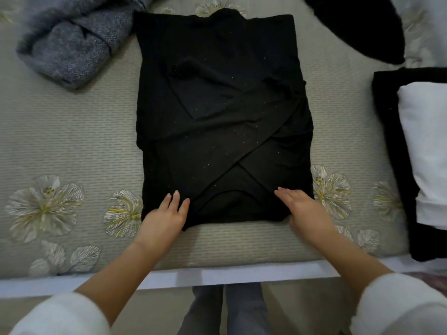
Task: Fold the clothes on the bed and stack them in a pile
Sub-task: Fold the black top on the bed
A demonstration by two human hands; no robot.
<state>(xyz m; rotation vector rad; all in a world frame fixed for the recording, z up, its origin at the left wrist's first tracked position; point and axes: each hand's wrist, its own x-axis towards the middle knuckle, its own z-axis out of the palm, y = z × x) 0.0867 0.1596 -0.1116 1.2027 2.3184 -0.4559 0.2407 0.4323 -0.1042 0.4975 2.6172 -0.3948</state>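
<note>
White sleeves (60, 315) reach over the bed's edge. The left hand (167, 213) and right hand (307, 209) press flat, fingers straight, on the near corners of the black garment (217, 117), gripping nothing. It lies mid-bed on the flowered cover (72, 146), sleeves crossed, with a grey sweater (72, 44) far-left and a folded pile (425, 153) to the right.

Premises are presenting as a home bedroom: a grey-beige ribbed bedspread with embroidered flowers (72, 141) is covering a bed (242, 276), and a grey knitted sweater (72, 49) and a black folded garment (217, 117) are lying on it.
</note>
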